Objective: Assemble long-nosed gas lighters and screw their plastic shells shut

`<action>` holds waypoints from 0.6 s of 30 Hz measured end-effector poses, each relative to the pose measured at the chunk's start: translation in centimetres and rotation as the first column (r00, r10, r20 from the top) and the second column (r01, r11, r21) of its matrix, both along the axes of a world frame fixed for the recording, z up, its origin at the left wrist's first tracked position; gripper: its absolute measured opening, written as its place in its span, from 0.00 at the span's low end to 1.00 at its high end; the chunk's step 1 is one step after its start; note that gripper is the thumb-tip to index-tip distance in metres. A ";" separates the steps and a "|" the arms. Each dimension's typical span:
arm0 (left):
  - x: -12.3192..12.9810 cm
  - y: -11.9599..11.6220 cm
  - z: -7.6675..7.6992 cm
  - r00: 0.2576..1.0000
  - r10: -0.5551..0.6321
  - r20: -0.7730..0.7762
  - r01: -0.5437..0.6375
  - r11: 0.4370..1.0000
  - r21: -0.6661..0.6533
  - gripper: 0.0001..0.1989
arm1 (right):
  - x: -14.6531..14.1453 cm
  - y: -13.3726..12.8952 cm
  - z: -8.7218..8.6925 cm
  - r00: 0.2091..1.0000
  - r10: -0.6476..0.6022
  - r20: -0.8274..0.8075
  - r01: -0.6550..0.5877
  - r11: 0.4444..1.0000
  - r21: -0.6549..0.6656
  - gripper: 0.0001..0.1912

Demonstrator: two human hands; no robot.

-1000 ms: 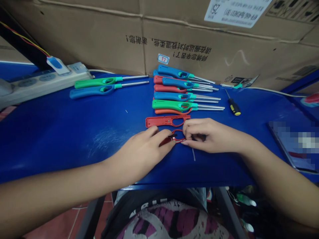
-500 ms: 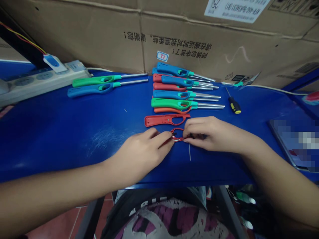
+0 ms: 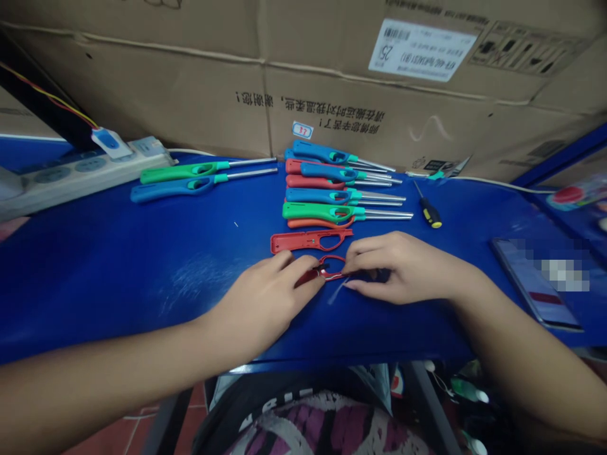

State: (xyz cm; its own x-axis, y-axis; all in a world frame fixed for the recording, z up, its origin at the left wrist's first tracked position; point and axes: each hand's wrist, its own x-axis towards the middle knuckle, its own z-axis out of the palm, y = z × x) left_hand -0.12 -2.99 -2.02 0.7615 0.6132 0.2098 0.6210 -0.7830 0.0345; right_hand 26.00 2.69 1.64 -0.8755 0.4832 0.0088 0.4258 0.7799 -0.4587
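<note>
A red half shell of a long-nosed lighter [image 3: 334, 257] lies at the table's front middle, its trigger ring showing between my hands. My left hand [image 3: 277, 287] is closed over its handle end, with a small dark part and a white bit at the fingertips. My right hand [image 3: 391, 268] has its fingertips closed about the front end, which they hide. From beside the right thumb a thin pale wire [image 3: 337, 292], blurred, slants toward me. Just behind lies the matching red half shell [image 3: 294, 242], hollow side up.
Several assembled lighters [image 3: 322, 212] form a stack behind; two more [image 3: 175, 188] lie left beside a power strip [image 3: 71, 177]. A screwdriver [image 3: 430, 213] and a phone [image 3: 535, 284] are to the right. A large carton [image 3: 190, 82] stands along the back.
The pale wire's free end has swung left, from hanging straight to slanting. My right thumb has shifted slightly away from the index finger. The whole view has tilted up a little.
</note>
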 end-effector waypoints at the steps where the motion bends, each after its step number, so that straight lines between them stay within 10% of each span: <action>1: 0.0 0.0 0.0 1.000 -0.003 -0.002 0.003 1.000 0.001 0.19 | 0.1 0.1 0.1 1.000 0.004 -0.023 -0.005 1.000 -0.031 0.11; 9: 0.1 -0.4 0.1 0.998 -0.020 -0.066 0.023 0.999 0.047 0.21 | -0.5 0.6 -0.4 0.978 0.032 -0.206 -0.048 0.996 -0.073 0.10; 12: -0.1 -0.3 -0.1 0.998 -0.017 -0.062 0.019 0.999 0.030 0.23 | 0.9 2.3 -0.1 0.952 -0.167 -0.256 0.196 0.976 0.092 0.11; 13: -0.1 -0.3 -0.1 0.998 -0.019 -0.064 0.020 1.000 0.023 0.24 | 1.9 3.2 0.2 0.916 -0.315 -0.248 0.364 0.913 0.186 0.13; 15: -0.2 -0.2 -0.2 0.997 -0.024 -0.079 0.025 1.000 0.016 0.25 | 4.5 5.8 0.7 0.687 -0.709 -0.157 0.701 0.592 0.397 0.15; 18: -0.2 -0.3 -0.1 0.993 -0.023 -0.115 0.026 0.999 0.029 0.27 | 9.2 9.9 1.2 0.476 -0.874 -0.096 0.794 0.381 0.474 0.14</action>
